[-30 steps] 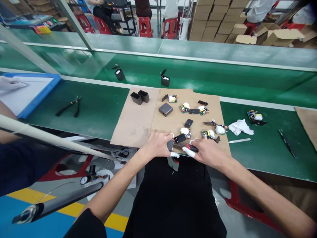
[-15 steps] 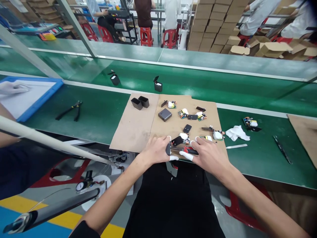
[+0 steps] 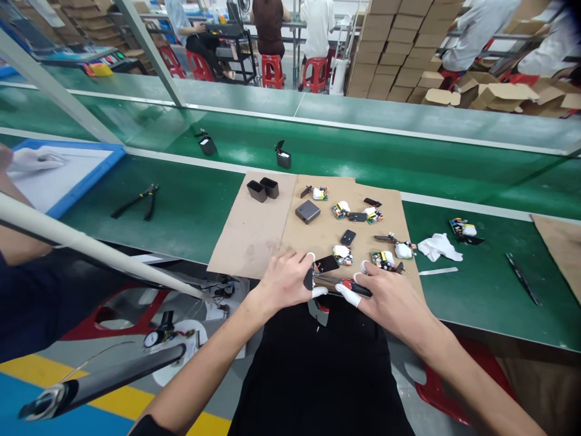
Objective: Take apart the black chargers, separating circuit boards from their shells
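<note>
At the near edge of the brown cardboard sheet (image 3: 254, 239) my left hand (image 3: 284, 281) pinched a small dark plastic charger shell (image 3: 309, 279), my right hand (image 3: 390, 293) gripped a red-handled metal pry tool (image 3: 353, 285) against it, with several bared circuit boards (image 3: 341, 255) beyond and one grey square charger (image 3: 307, 211) unopened.

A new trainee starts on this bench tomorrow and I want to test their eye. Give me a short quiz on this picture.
1. True or false: the black pliers lie on the cardboard sheet.
2. The left hand pinches a small dark part. What does the right hand grip? A) nothing B) red-handled tool C) pliers
3. Fill in: the white cloth lies to the ___ of the cardboard sheet.
Key: 1 false, they lie on the green bench; 2 B; 3 right.
</note>
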### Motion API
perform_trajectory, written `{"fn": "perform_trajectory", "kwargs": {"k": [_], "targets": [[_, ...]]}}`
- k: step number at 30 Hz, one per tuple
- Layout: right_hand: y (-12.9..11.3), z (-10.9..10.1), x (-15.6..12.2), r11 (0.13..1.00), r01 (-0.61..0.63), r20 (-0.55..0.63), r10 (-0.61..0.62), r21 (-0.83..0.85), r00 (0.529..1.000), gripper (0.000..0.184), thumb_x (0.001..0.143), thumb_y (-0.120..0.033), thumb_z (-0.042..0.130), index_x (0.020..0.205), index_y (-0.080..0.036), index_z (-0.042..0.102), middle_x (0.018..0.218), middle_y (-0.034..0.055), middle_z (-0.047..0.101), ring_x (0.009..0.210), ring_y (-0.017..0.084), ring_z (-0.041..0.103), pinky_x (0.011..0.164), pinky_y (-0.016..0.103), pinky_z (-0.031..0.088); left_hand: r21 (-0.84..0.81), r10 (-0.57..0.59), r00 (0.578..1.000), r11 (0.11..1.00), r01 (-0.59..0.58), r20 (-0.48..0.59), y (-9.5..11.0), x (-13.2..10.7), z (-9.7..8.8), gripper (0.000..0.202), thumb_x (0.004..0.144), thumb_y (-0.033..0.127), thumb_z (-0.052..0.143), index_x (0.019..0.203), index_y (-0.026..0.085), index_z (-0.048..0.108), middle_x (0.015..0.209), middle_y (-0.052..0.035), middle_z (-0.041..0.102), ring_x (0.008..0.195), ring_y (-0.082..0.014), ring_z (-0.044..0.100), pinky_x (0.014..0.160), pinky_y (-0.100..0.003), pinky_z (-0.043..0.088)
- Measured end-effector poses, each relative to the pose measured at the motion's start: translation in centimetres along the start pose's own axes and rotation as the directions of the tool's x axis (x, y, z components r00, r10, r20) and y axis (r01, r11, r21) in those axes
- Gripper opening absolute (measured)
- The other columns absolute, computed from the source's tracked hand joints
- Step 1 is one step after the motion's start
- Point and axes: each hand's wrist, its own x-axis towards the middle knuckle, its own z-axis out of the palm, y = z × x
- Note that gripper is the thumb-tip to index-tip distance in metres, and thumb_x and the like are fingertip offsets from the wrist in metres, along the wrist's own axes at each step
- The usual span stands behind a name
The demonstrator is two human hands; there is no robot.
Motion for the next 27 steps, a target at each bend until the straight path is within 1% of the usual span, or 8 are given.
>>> {"fn": "perform_trajectory", "kwargs": {"k": [3, 6, 9, 12, 15, 19, 22, 27], "targets": [[1.1, -0.7, -1.1, 0.995, -0.023, -0.092, 0.032, 0.092, 0.995, 0.045, 0.109, -0.054, 0.053, 0.081, -0.022, 0.066, 0.087, 0.0045, 0.061, 0.068, 0.018, 0.060, 0.062, 0.034, 0.035, -0.126, -0.123, 0.983, 0.986, 0.105, -0.137, -0.7, -0.8, -0.3, 0.056, 0.080, 0.072, 0.080, 0.093, 0.022, 0.059, 0.088, -0.0053, 0.070, 0.081, -0.0246, 0.069, 0.065, -0.033, 0.043], [2.3, -0.6, -1.9, 0.973, -0.029, -0.176, 0.071, 0.230, 0.982, 0.045, 0.108, -0.053, 0.058, 0.074, -0.023, 0.058, 0.082, 0.0016, 0.054, 0.070, 0.017, 0.056, 0.066, 0.032, 0.041, -0.367, -0.254, 0.942, 0.916, 0.161, -0.221, -0.8, -1.6, -1.0, 0.063, 0.070, 0.072, 0.088, 0.087, 0.022, 0.054, 0.077, 0.0016, 0.062, 0.068, -0.0170, 0.058, 0.065, -0.032, 0.044], [2.7, 0.8, -2.4, 0.954, -0.015, -0.241, 0.090, 0.299, 0.966, 0.046, 0.106, -0.048, 0.063, 0.069, -0.024, 0.050, 0.078, -0.0002, 0.048, 0.068, 0.017, 0.051, 0.065, 0.032, 0.041, -0.607, -0.342, 0.917, 0.779, 0.154, -0.205, 0.2, -2.3, -1.6, 0.063, 0.064, 0.064, 0.096, 0.083, 0.022, 0.052, 0.073, 0.0049, 0.056, 0.064, -0.0125, 0.050, 0.063, -0.029, 0.045], [2.4, 2.8, -2.5, 0.934, 0.013, -0.273, 0.091, 0.356, 0.958, 0.041, 0.105, -0.043, 0.066, 0.071, -0.023, 0.053, 0.080, 0.0007, 0.051, 0.070, 0.017, 0.053, 0.067, 0.033, 0.043, -0.823, -0.386, 0.917, 0.550, 0.140, -0.102, 1.6, -3.2, -1.9, 0.058, 0.063, 0.049, 0.100, 0.088, 0.021, 0.055, 0.072, 0.0054, 0.055, 0.061, -0.0103, 0.049, 0.056, -0.026, 0.044], [1.7, 4.6, -2.2, 0.963, 0.033, -0.339, 0.062, 0.268, 0.939, 0.033, 0.104, -0.040, 0.069, 0.077, -0.022, 0.060, 0.088, 0.0054, 0.058, 0.079, 0.021, 0.058, 0.074, 0.036, 0.047, -0.958, -0.266, 0.964, 0.280, 0.069, -0.008, 2.9, -4.0, -2.2, 0.053, 0.069, 0.037, 0.095, 0.104, 0.022, 0.057, 0.075, 0.0036, 0.059, 0.059, -0.0108, 0.054, 0.053, -0.025, 0.046], [0.4, 6.5, -1.5, 0.994, 0.051, -0.405, -0.010, 0.092, 0.914, 0.030, 0.103, -0.041, 0.070, 0.080, -0.021, 0.066, 0.111, 0.0142, 0.067, 0.097, 0.028, 0.062, 0.084, 0.042, 0.049, -0.993, -0.006, 0.994, 0.048, -0.110, -0.111, 4.3, -4.4, -3.0, 0.056, 0.071, 0.036, 0.088, 0.112, 0.027, 0.052, 0.085, -0.0018, 0.064, 0.066, -0.0162, 0.061, 0.058, -0.030, 0.051], [-0.5, 7.5, -1.2, 0.994, 0.051, -0.378, -0.012, 0.094, 0.926, 0.027, 0.105, -0.039, 0.065, 0.086, -0.021, 0.070, 0.116, 0.0152, 0.068, 0.099, 0.028, 0.063, 0.084, 0.040, 0.049, -0.994, 0.055, 0.993, 0.020, -0.109, -0.107, 5.0, -4.4, -3.9, 0.048, 0.074, 0.052, 0.083, 0.103, 0.026, 0.055, 0.086, -0.0056, 0.064, 0.064, -0.0177, 0.057, 0.057, -0.035, 0.049], [-1.4, 8.3, -0.7, 0.999, 0.014, -0.339, -0.003, 0.030, 0.941, 0.027, 0.106, -0.035, 0.060, 0.084, -0.022, 0.069, 0.098, 0.0117, 0.065, 0.091, 0.027, 0.058, 0.081, 0.039, 0.042, -0.996, -0.023, 0.996, -0.006, -0.089, -0.089, 5.8, -4.8, -3.8, 0.055, 0.076, 0.071, 0.075, 0.099, 0.026, 0.055, 0.087, -0.0076, 0.062, 0.070, -0.0209, 0.062, 0.061, -0.037, 0.051]]}}
